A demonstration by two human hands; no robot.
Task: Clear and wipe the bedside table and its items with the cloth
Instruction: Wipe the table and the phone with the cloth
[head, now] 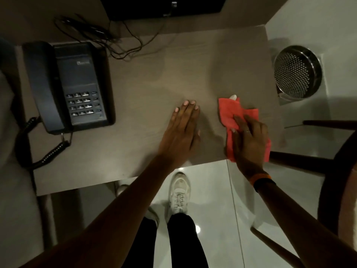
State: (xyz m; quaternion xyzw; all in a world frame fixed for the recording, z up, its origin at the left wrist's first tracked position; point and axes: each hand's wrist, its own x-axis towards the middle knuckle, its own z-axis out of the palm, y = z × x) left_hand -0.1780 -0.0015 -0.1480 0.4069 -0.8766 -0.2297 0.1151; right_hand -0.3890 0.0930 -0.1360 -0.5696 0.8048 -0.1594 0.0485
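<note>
Crumpled red cloth (239, 115) on grey-brown table (154, 74), white tag

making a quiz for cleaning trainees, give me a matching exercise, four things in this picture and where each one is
Things:
1 telephone
2 red cloth
3 metal bin
4 left hand

Places:
A on the floor, right of the table
B flat on the table, holding nothing
C left side of the table
D under the right hand

Pairs: 1-C, 2-D, 3-A, 4-B
</note>
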